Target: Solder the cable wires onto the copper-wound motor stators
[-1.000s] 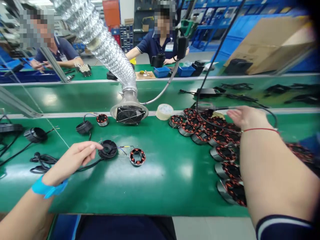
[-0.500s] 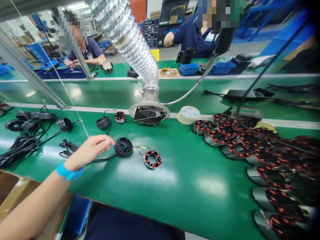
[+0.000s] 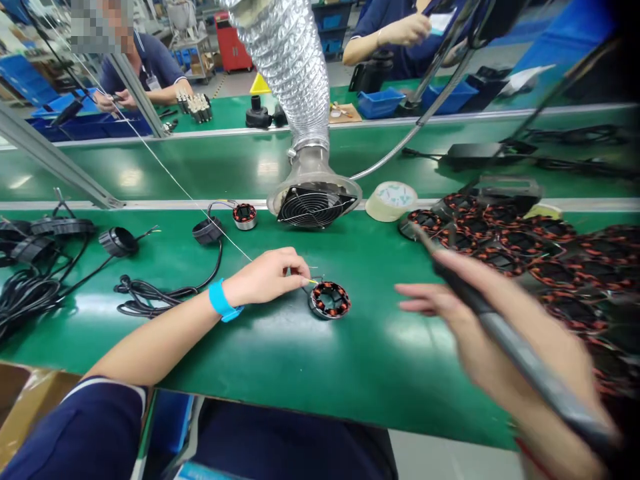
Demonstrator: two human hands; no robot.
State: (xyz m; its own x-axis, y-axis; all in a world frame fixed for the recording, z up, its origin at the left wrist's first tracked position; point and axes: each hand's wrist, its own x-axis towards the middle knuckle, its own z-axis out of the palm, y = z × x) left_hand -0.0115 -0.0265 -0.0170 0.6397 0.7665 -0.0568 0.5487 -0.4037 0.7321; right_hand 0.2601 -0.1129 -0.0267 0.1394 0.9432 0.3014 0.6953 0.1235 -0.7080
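Note:
My left hand, with a blue band at the wrist, is closed in a pinch beside a copper-wound stator lying on the green bench. A thin solder wire runs down from the upper left into this hand, and its end sticks out past the fingertips. The stator's yellow lead is at the fingertips; whether they grip it is unclear. The black round housing is hidden behind the hand. My right hand, blurred, is wrapped round a soldering iron, its tip pointing up and left.
A fume-extractor fan hangs from a silver duct behind the stator. Many stators crowd the right side. A tape roll, black housings and coiled cables lie about. Two people sit across the bench.
My left hand has moved right to the stator, now covering the black housing. My right hand has come into view with the soldering iron. The view has shifted slightly.

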